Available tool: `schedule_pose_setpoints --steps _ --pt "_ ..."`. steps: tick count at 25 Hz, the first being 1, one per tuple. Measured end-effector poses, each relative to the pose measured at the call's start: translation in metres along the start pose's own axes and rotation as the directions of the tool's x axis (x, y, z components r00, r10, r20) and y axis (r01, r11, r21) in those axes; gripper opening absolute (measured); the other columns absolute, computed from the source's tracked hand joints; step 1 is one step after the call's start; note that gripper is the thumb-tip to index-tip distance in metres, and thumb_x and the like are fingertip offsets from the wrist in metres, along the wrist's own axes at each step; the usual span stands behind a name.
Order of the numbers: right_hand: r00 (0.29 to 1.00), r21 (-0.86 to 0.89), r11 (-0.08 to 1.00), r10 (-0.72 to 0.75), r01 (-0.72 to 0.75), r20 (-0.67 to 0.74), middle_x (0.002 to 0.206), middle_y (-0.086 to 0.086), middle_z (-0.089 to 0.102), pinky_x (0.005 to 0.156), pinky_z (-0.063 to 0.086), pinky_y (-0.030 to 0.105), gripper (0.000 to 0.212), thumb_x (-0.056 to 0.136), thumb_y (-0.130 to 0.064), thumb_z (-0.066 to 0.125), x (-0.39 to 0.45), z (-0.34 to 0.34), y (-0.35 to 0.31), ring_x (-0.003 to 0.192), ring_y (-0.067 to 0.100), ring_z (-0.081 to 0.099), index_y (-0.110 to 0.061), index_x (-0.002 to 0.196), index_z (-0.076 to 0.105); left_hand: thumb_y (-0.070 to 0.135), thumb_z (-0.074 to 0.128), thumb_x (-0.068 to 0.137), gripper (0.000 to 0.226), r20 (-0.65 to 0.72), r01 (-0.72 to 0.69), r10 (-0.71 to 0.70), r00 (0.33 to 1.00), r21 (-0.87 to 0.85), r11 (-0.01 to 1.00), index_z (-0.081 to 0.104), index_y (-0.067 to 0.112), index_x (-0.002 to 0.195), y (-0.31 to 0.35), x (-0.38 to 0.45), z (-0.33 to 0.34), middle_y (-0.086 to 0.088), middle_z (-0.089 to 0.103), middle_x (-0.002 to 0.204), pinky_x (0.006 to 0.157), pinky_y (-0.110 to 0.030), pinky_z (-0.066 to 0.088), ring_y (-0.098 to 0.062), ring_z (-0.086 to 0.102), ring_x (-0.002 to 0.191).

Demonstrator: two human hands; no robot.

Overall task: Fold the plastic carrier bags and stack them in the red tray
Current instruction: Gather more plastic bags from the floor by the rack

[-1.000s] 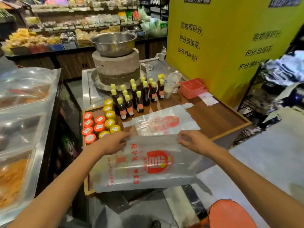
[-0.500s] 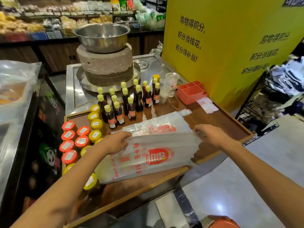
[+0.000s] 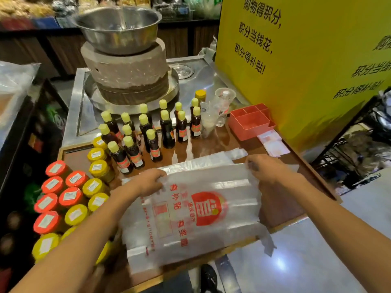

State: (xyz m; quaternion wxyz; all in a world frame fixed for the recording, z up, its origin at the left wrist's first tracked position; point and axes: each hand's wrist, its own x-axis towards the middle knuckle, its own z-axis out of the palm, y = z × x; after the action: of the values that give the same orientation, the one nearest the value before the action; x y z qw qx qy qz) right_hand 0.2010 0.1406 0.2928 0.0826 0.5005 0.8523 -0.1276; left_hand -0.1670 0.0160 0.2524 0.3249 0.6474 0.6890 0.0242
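Note:
A translucent plastic carrier bag (image 3: pixel 196 216) with a red logo and red lettering lies flat on the brown wooden counter (image 3: pixel 281 210), its near end over the counter's front edge. My left hand (image 3: pixel 148 182) pinches its far left corner and my right hand (image 3: pixel 266 168) pinches its far right corner. A second carrier bag (image 3: pixel 211 159) lies under it, only its far edge and handles showing. The red tray (image 3: pixel 250 123), with small compartments at its back, stands at the counter's far right. A few folded white bags (image 3: pixel 274 144) lie just in front of the tray.
Dark sauce bottles (image 3: pixel 152 132) with yellow caps stand behind the bags. Jars with red and yellow lids (image 3: pixel 69 197) crowd the counter's left side. A stone mill with a steel bowl (image 3: pixel 120 28) sits behind. A clear plastic cup (image 3: pixel 224 106) stands left of the tray. A yellow signboard (image 3: pixel 306 60) rises at right.
Both hands have carried the printed bag forward from the counter's front edge and laid it over the second bag, which is now mostly covered.

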Motion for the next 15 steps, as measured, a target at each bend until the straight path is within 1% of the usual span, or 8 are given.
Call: schedule_pose_setpoints --steps 2,4,6,8,9,11,13,15 --pt "0.998 -0.012 1.000 0.002 -0.001 0.058 0.120 0.005 0.064 0.077 0.042 0.034 0.020 0.092 -0.019 0.052 0.032 0.017 0.015 0.108 0.029 0.061 -0.028 0.109 0.054 0.007 0.058 0.092 0.024 -0.032 0.097 -0.097 0.995 0.007 0.995 0.064 0.030 0.086 -0.001 0.033 0.015 0.005 0.069 0.095 0.080 -0.036 0.058 -0.011 0.066 0.084" --pt "0.998 0.107 0.994 0.025 -0.031 0.052 0.115 0.014 0.064 0.080 0.046 0.041 0.016 0.086 -0.034 0.047 0.062 0.037 0.026 0.104 0.036 0.060 -0.030 0.100 0.055 0.006 0.056 0.091 0.032 -0.071 0.167 -0.169 0.983 -0.033 0.985 0.059 0.035 0.078 -0.008 0.066 0.037 0.003 0.069 0.099 0.083 -0.037 0.056 -0.014 0.063 0.089" --pt "0.993 0.232 0.968 0.108 -0.096 -0.040 0.100 0.012 0.066 0.085 0.052 0.049 0.026 0.084 -0.047 0.047 0.088 0.055 0.035 0.095 0.037 0.061 -0.026 0.091 0.060 0.005 0.055 0.091 0.031 -0.083 0.238 -0.243 0.966 -0.065 0.969 0.058 0.033 0.079 -0.015 0.092 0.056 -0.003 0.068 0.107 0.086 -0.039 0.054 -0.020 0.062 0.096" --pt "0.987 0.371 0.920 0.155 -0.124 -0.053 0.075 -0.004 0.055 0.073 0.047 0.042 0.030 0.078 -0.051 0.051 0.113 0.072 0.045 0.078 0.026 0.053 -0.021 0.076 0.053 0.004 0.053 0.091 0.025 -0.124 0.308 -0.315 0.941 -0.069 0.949 0.065 0.026 0.096 -0.019 0.115 0.065 -0.007 0.067 0.116 0.089 -0.038 0.052 -0.028 0.062 0.106" --pt "0.982 0.418 0.899 0.178 -0.134 -0.068 0.070 -0.006 0.046 0.070 0.042 0.042 0.024 0.078 -0.048 0.051 0.127 0.074 0.045 0.077 0.024 0.046 -0.024 0.072 0.049 0.006 0.052 0.092 0.029 -0.162 0.330 -0.335 0.928 -0.061 0.942 0.067 0.022 0.111 -0.023 0.126 0.068 -0.008 0.066 0.121 0.090 -0.038 0.050 -0.030 0.061 0.111" --pt "0.993 0.325 0.945 0.077 -0.044 -0.090 0.077 -0.006 0.048 0.076 0.046 0.046 0.014 0.088 -0.036 0.046 0.155 0.075 0.045 0.082 0.025 0.046 -0.033 0.075 0.051 0.009 0.051 0.094 0.039 -0.185 0.364 -0.365 0.912 -0.040 0.931 0.060 0.018 0.130 -0.029 0.145 0.068 -0.009 0.064 0.128 0.092 -0.040 0.049 -0.032 0.059 0.116" --pt "0.998 0.273 0.962 0.017 0.002 -0.067 0.093 0.003 0.057 0.086 0.048 0.046 0.020 0.097 -0.022 0.043 0.179 0.073 0.046 0.088 0.028 0.052 -0.034 0.090 0.057 0.009 0.049 0.095 0.037 -0.195 0.394 -0.386 0.901 0.000 0.919 0.060 0.018 0.129 -0.034 0.161 0.067 -0.010 0.065 0.126 0.089 -0.040 0.048 -0.033 0.060 0.115" --pt "0.998 0.218 0.975 0.051 -0.042 -0.037 0.099 0.010 0.062 0.084 0.045 0.043 0.018 0.097 -0.008 0.046 0.201 0.073 0.049 0.089 0.030 0.055 -0.018 0.105 0.058 0.005 0.047 0.095 0.031 -0.237 0.426 -0.400 0.885 0.067 0.902 0.062 0.017 0.118 -0.034 0.172 0.063 -0.011 0.067 0.116 0.083 -0.039 0.046 -0.034 0.061 0.107"
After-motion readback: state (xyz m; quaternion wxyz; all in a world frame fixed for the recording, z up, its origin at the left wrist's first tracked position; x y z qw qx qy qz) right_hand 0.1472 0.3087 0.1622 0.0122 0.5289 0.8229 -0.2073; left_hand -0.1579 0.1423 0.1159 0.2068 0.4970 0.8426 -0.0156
